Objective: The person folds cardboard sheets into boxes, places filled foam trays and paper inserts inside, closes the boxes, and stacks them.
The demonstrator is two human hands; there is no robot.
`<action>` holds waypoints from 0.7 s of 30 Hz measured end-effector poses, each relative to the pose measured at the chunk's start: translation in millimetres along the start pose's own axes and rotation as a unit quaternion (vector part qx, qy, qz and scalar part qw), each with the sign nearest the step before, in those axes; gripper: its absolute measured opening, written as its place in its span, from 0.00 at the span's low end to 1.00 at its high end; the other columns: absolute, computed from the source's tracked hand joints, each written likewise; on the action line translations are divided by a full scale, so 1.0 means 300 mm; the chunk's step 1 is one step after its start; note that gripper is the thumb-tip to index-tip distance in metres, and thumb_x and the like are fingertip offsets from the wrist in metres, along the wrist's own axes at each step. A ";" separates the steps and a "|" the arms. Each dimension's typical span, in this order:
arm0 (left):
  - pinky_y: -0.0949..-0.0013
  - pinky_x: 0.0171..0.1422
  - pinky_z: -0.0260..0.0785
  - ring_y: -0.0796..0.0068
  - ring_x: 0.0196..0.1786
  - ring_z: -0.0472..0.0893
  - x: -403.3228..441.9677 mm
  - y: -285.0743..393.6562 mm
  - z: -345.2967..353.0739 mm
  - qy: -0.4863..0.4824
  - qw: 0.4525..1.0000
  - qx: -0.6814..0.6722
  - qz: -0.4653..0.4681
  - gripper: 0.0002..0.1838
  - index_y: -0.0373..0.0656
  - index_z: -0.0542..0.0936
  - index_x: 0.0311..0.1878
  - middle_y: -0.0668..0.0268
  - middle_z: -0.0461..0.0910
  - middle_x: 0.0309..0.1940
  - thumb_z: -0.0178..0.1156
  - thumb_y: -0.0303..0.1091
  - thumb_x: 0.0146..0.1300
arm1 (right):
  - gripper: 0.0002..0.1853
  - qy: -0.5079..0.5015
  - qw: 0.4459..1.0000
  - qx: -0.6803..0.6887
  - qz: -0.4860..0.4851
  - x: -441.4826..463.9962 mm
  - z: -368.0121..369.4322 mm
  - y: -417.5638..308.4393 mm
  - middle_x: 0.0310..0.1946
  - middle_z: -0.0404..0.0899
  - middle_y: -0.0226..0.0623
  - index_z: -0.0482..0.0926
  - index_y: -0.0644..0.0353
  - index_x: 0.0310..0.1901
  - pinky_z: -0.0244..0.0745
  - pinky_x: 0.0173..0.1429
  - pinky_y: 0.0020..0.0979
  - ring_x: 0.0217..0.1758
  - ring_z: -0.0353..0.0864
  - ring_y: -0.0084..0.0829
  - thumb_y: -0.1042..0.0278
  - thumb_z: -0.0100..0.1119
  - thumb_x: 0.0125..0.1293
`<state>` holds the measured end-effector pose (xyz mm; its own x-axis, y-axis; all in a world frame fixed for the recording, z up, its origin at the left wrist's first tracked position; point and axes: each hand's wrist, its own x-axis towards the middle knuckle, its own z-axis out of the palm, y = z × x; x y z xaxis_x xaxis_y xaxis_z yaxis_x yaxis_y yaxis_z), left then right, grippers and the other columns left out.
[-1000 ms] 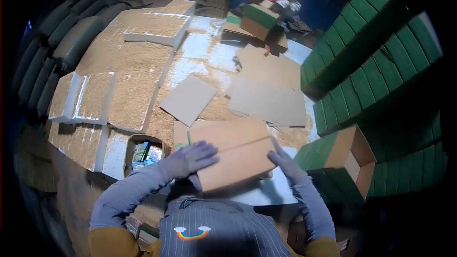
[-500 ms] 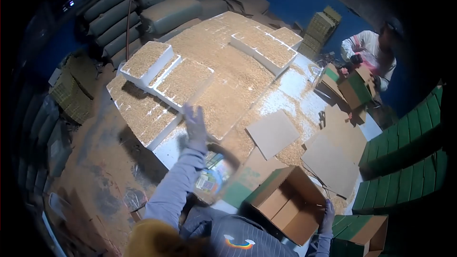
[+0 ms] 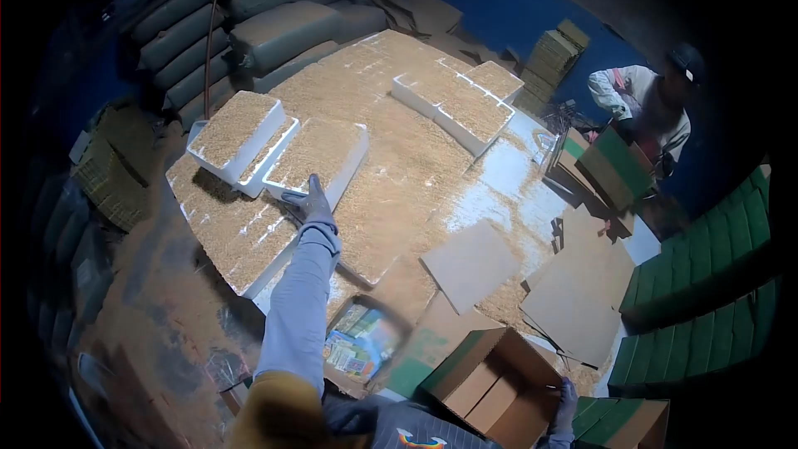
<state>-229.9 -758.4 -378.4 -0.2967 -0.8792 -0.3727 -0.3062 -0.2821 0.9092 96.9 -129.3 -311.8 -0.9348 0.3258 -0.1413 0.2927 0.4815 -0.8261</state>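
My left hand [image 3: 312, 204], in a pale glove, grips the near edge of a white tray [image 3: 353, 168] heaped with tan, grain-like material. The thumb lies against the tray's near wall and the other fingers are partly hidden below its rim. Beside it, another filled white tray [image 3: 270, 131] rests on top of others. At the lower right, my gloved right hand [image 3: 567, 399] holds the right edge of an open cardboard box [image 3: 497, 391]. The box is tilted, and no contents show in the part of its inside that I see.
Flat cardboard sheets [image 3: 470, 264] lie on the table. A bin with colourful printed packets [image 3: 353, 345] stands near my body. Green boxes [image 3: 706, 262] are stacked at right. A co-worker [image 3: 652, 104] handles a carton [image 3: 615, 168] across the table. Filled sacks [image 3: 283, 33] line the back.
My left hand has gone from raised and spread to gripping the tray's near edge, and more of that tray's side wall shows. My right hand stays on the box.
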 end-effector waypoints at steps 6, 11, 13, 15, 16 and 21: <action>0.51 0.67 0.69 0.56 0.63 0.75 -0.131 -0.026 -0.164 -0.334 0.890 -0.284 -0.125 0.40 0.47 0.58 0.75 0.54 0.65 0.69 0.63 0.52 0.67 | 0.15 0.031 0.999 0.035 0.010 -0.052 0.006 -0.034 0.40 0.81 0.34 0.80 0.64 0.46 0.73 0.50 0.29 0.42 0.78 0.26 0.63 0.46 0.76; 0.62 0.63 0.73 0.66 0.62 0.75 -0.583 -0.071 -0.325 -0.597 0.798 -0.068 0.050 0.38 0.49 0.54 0.76 0.59 0.68 0.65 0.63 0.43 0.69 | 0.20 0.001 0.995 0.075 0.072 0.037 -0.024 0.023 0.46 0.81 0.34 0.79 0.67 0.54 0.70 0.58 0.26 0.49 0.78 0.25 0.58 0.51 0.76; 0.66 0.66 0.69 0.69 0.65 0.71 -0.793 -0.062 -0.344 -0.662 0.740 0.036 0.113 0.41 0.48 0.50 0.78 0.57 0.67 0.67 0.61 0.42 0.70 | 0.23 -0.054 0.998 0.012 -0.009 0.109 -0.050 0.069 0.51 0.81 0.36 0.78 0.68 0.57 0.68 0.61 0.26 0.54 0.76 0.26 0.54 0.50 0.76; 0.69 0.75 0.55 0.69 0.72 0.63 -1.085 0.003 -0.367 -0.694 0.714 -0.040 -0.078 0.42 0.46 0.42 0.80 0.51 0.61 0.71 0.57 0.40 0.73 | 0.17 -0.086 0.995 0.049 0.028 0.176 -0.052 0.028 0.45 0.81 0.42 0.78 0.68 0.52 0.72 0.57 0.32 0.51 0.79 0.33 0.62 0.53 0.74; 0.67 0.76 0.54 0.68 0.73 0.62 -1.135 -0.041 -0.368 -0.737 0.663 0.017 0.127 0.45 0.46 0.41 0.80 0.51 0.60 0.72 0.59 0.43 0.72 | 0.18 -0.063 0.968 -0.104 -0.219 0.214 -0.060 0.122 0.42 0.83 0.38 0.79 0.68 0.51 0.73 0.55 0.32 0.47 0.78 0.29 0.59 0.53 0.75; 0.62 0.79 0.48 0.63 0.77 0.55 -1.366 -0.146 -0.421 -0.780 0.601 0.099 0.142 0.52 0.45 0.38 0.80 0.51 0.53 0.76 0.59 0.58 0.68 | 0.19 -0.044 0.990 -0.022 -0.134 0.214 -0.131 0.158 0.49 0.81 0.39 0.77 0.68 0.55 0.72 0.58 0.31 0.52 0.78 0.29 0.60 0.49 0.75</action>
<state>19.5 -434.2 -242.1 -0.8027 0.5924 -0.0685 -0.0980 -0.0178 0.9950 58.7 -53.6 -338.5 -0.9935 0.1099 0.0312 0.0380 0.5760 -0.8165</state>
